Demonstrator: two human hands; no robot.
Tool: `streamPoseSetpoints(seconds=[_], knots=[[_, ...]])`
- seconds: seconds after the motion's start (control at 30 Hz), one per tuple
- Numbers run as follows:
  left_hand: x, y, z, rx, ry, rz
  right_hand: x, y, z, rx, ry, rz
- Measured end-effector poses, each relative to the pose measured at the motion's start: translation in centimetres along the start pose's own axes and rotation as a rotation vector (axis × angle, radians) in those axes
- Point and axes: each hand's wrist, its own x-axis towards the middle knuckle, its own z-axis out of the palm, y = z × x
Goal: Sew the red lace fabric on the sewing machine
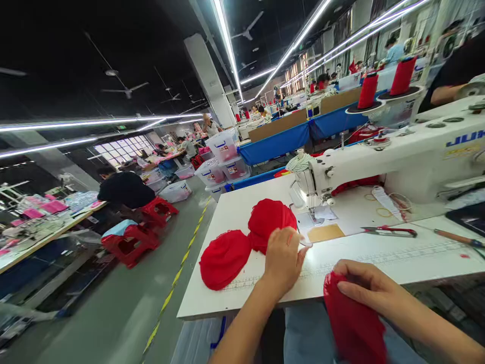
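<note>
My left hand (pixel 283 259) rests closed on the edge of a red padded cup piece (pixel 270 218) that lies on the white sewing table (pixel 242 212). A second red cup (pixel 224 259) lies joined to it at the left. My right hand (pixel 367 288) sits at the table's front edge, fingers curled over a piece of red fabric (pixel 354 323) that hangs down into my lap. A white sewing machine (pixel 397 156) stands just behind, its needle (pixel 312 215) close to the cups.
Red-handled snips (pixel 390 231) and a wooden-handled tool (pixel 456 237) lie on the table at the right. Red thread cones (pixel 384 83) stand on the machine. Left of the table runs a grey aisle with red stools (pixel 132 242), plastic bins (pixel 223 162) and seated workers.
</note>
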Motion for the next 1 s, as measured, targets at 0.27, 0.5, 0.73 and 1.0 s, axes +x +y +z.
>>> streamPoseSetpoints(seconds=[0.27,0.5,0.73,1.0], knots=[[3.7,-4.1,1.8,-0.087,-0.094,-0.137,-1.2,-0.9,0.5,-0.282,0.051,-0.145],[4.5,-4.6,0.4,-0.362,0.048,-0.130,-1.1,-2.1,-0.7,-0.185,0.183,-0.117],[-0.2,1.7,-1.2,-1.147,-0.249,0.193,-0.7,-2.6,-1.1,-0.218,0.179,-0.105],[-1.8,2.3,-1.5,-1.589,-0.480,0.231,-0.1,-3.6,-1.1,-0.231,0.065,-0.070]])
